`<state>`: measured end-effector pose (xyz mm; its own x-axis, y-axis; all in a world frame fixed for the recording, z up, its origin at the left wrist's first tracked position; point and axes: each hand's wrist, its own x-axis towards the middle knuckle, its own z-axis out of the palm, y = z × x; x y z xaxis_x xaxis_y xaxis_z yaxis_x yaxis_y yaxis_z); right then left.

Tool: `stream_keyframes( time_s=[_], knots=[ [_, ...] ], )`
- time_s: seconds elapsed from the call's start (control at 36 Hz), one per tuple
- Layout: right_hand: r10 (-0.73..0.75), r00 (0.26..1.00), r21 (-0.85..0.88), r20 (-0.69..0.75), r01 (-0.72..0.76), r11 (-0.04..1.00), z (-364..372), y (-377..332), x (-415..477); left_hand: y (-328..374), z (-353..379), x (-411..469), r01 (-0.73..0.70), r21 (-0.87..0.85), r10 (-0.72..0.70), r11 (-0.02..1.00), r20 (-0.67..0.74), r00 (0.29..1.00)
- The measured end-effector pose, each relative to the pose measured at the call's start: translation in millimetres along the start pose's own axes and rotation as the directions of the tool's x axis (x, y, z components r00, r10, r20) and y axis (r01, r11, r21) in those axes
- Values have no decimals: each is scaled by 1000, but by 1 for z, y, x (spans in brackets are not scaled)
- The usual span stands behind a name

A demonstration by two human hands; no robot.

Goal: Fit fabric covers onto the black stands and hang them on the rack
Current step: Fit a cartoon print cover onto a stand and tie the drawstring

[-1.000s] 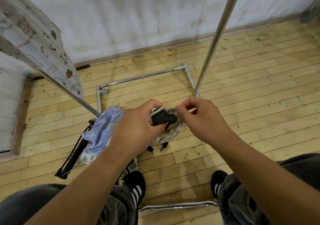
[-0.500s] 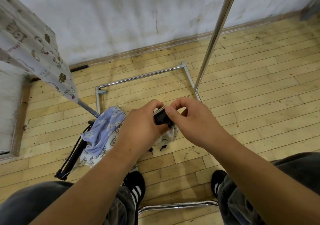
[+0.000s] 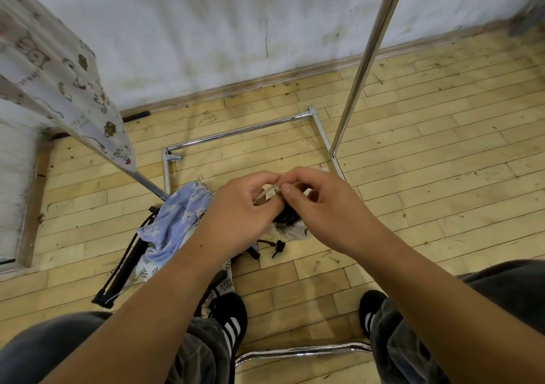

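Cover (image 3: pixel 290 230) and black stand (image 3: pixel 284 217) sit pinched between our left hand (image 3: pixel 239 212) and right hand (image 3: pixel 321 206), above the floor (image 3: pixel 427 183) by the rack (image 3: pixel 362 68), so both thumbs can work its edge on.

Two hands, two shoes, one chrome rack (image 3: pixel 241 131) (three cloths).

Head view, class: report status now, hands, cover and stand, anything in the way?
Left hand and right hand both pinching the cover's edge over the black stand. Not yet hung on the rack. Blue cloth on floor below; nothing blocking.
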<state>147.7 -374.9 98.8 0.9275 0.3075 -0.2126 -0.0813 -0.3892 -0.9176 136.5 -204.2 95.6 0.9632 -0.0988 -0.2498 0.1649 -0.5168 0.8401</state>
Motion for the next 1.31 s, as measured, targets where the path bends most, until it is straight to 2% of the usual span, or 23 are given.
stream_keyframes(
  time_s=[0.36,0.47,0.61,0.75,0.92,1.0,1.08,1.22,1.31],
  knots=[
    [42,997,-123,59,-34,992,6,4,-1,-11,1,6,49,200,-29,979,-101,994],
    [38,999,-74,39,-35,997,2,3,0,-8,2,3,16,211,12,977,-128,992],
    [15,997,-66,71,-10,998,2,1,-3,-6,-1,3,77,101,-58,992,-186,981],
    [62,990,-9,124,-61,998,2,1,-2,-3,-5,2,168,-30,-171,985,-216,961],
    [42,999,-116,2,-41,992,1,8,3,7,-3,1,240,-169,-262,956,-122,957],
    [64,998,-219,8,-60,974,1,14,5,14,-3,-1,247,-216,-265,945,-59,962],
    [74,995,-234,72,-56,971,5,18,3,21,-4,-3,240,-246,-257,939,-39,966],
    [-52,994,-194,91,69,979,9,18,2,29,-5,-7,219,-308,-236,926,-20,971],
    [-79,991,-183,107,98,978,8,17,2,33,-5,-9,217,-302,-227,928,1,974]
  ],
)
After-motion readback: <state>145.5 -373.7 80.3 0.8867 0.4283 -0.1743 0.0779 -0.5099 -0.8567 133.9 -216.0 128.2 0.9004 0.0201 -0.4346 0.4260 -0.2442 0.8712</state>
